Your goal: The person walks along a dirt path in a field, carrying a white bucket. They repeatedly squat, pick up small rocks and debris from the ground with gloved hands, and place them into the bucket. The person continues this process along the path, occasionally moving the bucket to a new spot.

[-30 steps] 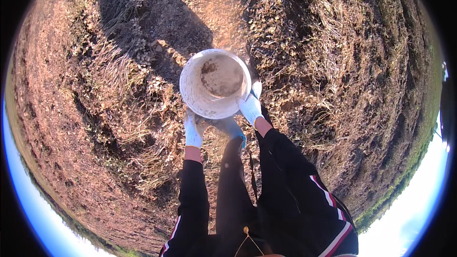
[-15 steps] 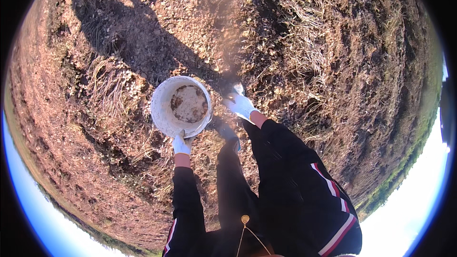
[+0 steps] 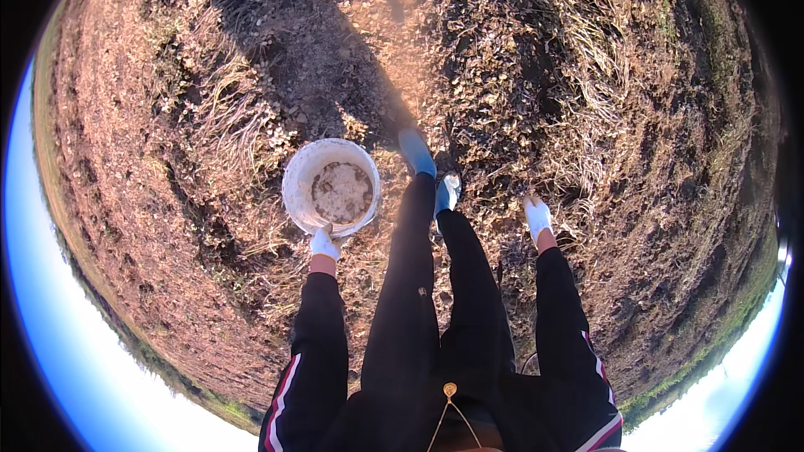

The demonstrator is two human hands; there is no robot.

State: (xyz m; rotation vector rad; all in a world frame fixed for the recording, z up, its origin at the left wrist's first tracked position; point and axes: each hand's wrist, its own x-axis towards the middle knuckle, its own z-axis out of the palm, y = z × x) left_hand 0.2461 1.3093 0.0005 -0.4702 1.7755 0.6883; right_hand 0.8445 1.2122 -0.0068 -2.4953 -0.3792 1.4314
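My left hand [image 3: 326,243], in a white glove, grips the near rim of a white bucket [image 3: 296,188]. The bucket's wide mouth faces up, and brown dirt stains its pale bottom. Off to the right, my right hand [image 3: 538,219] hangs over the dry ground, also gloved in white with brownish fingertips. Its fingers point away from me, loosely stretched, and I see nothing held in them.
Dry soil with leaf litter [image 3: 352,59] spreads all around, with flattened straw-like stalks [image 3: 230,109] at left and more dry stalks [image 3: 590,59] at right. My feet in blue-and-white shoes [image 3: 416,153] stand between the hands. A long shadow [image 3: 306,42] lies ahead.
My right hand has swung right, away from the bucket and my legs. Both shoes now show clearly, one further forward. The bucket stays in my left hand, and the ground has shifted in view.
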